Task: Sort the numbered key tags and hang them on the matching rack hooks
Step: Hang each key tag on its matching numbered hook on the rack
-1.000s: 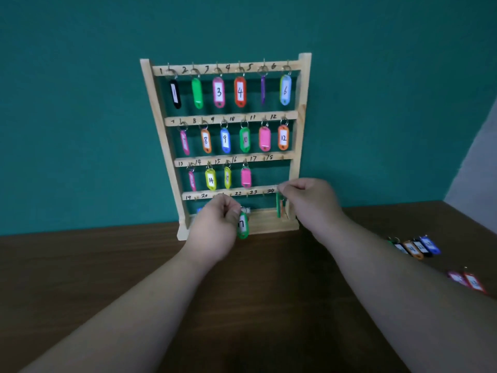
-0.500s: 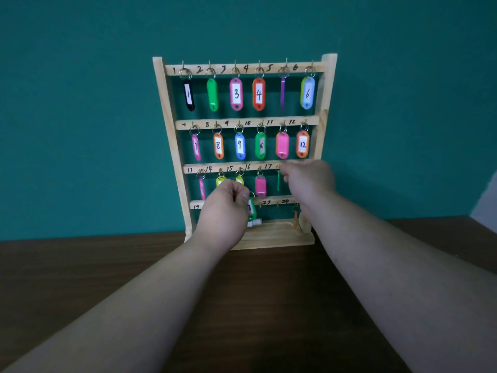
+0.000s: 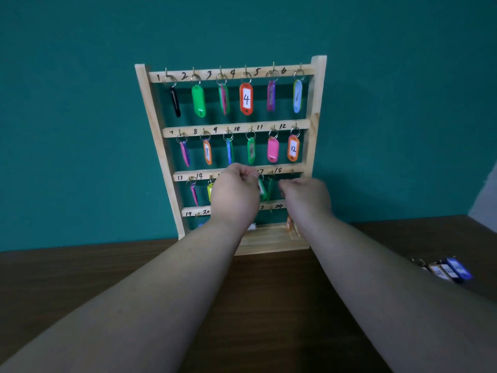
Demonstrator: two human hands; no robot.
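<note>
**Left fingertips** point(image 3: 252, 174): curled tight, thumb and forefinger pressed together. By the look of it the ring of the green tag point(image 3: 262, 190) is pinched between them; the ring itself is mostly hidden by the knuckles.

**Green tag:** hung just under the third rail point(image 3: 185, 176), beside the mark 17 point(image 3: 260, 171), touching the left hand point(image 3: 236, 195). Its number cannot be read.

**Right fingers** point(image 3: 283, 187): curled inward, close beside a darker green tag point(image 3: 270, 188) under the mark 18. Whether anything is gripped cannot be told.

**Right hand** point(image 3: 306, 196): held level with the third rail, apart from the left hand.

**Step judged in hand:** the ring is being seated on the hook at 17.

**Handling advised:**
- The ring is best kept pinched at its top so that the opening is presented squarely to the hook tip.
- The tag should be left free to dangle.
- The neighbouring tag may be steadied aside so the two are not tangled.
- The pinch should be let go only once the ring's weight is felt on the hook.

**Rack** point(image 3: 318, 103): wooden, stood on the table point(image 3: 80, 292) against a teal wall. The upper two rails are filled.

**Loose tags** point(image 3: 451, 270): laid on the table, well apart to the right, not yet hung.
</note>
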